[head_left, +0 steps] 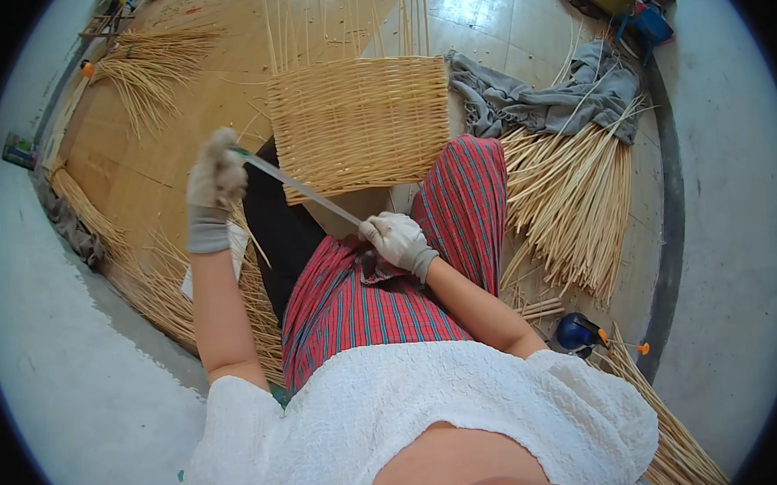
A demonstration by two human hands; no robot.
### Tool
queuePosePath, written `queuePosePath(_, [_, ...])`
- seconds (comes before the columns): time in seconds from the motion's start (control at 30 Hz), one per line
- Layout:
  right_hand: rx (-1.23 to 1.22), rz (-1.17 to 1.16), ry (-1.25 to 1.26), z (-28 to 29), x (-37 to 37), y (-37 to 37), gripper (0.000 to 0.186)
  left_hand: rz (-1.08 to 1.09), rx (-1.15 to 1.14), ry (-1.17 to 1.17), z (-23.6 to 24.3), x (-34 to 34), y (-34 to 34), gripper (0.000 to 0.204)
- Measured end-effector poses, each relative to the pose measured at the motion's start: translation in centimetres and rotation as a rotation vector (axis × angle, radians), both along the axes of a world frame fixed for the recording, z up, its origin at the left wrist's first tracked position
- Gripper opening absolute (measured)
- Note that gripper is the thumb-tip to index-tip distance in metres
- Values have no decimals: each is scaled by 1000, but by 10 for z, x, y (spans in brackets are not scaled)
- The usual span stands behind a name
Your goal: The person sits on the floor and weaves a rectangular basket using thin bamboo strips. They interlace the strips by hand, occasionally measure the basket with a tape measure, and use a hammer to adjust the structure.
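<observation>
Both of my hands wear pale work gloves with grey cuffs. A long, flat, whitish strip (pixel 305 189) runs slanting between them; I cannot tell what it is made of. My left hand (pixel 216 177), raised to the left of the knees, is closed around its upper end, where a small green part shows. Low over my lap, my right hand (pixel 399 240) grips the other end. Beyond the strip, a woven wicker panel (pixel 360 121) leans up against my knees, with bare upright rods (pixel 342 21) sticking out of its far edge.
Bundles of peeled rods lie at the right (pixel 575 206), far left (pixel 147 75) and near left (pixel 172 298). A grey cloth (pixel 557 97) covers the right bundle's far end. A blue spray bottle (pixel 578 331) stands by my right elbow. Walls curve along both sides.
</observation>
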State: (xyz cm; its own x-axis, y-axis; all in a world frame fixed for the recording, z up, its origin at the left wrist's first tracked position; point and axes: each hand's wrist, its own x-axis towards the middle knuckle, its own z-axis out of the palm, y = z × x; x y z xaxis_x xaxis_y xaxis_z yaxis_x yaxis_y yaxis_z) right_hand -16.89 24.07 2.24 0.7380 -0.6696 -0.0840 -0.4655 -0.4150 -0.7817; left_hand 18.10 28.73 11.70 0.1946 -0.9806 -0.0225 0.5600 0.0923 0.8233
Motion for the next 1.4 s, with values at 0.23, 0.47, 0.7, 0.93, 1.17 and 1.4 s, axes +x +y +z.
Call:
queuePosePath(0.23, [565, -317, -305, -41, 37, -35, 33, 395, 322, 42, -41, -43, 42, 29])
queuePosePath(0.47, [368, -399, -48, -59, 35, -26, 39, 389, 409, 155, -103, -65, 82, 25])
queuePosePath(0.7, [249, -405, 74, -67, 39, -26, 36, 375, 341, 186, -115, -55, 79, 25])
queuePosePath(0.93, [186, -449, 99, -73, 40, -24, 35, 427, 388, 197, -108, -61, 77, 24])
queuePosePath(1.17, [151, -471, 134, -74, 44, -19, 36, 455, 398, 230, -112, -57, 80, 25])
queuePosePath(1.4, [115, -476, 110, -84, 41, -22, 35, 340, 288, 252, -108, -57, 83, 25])
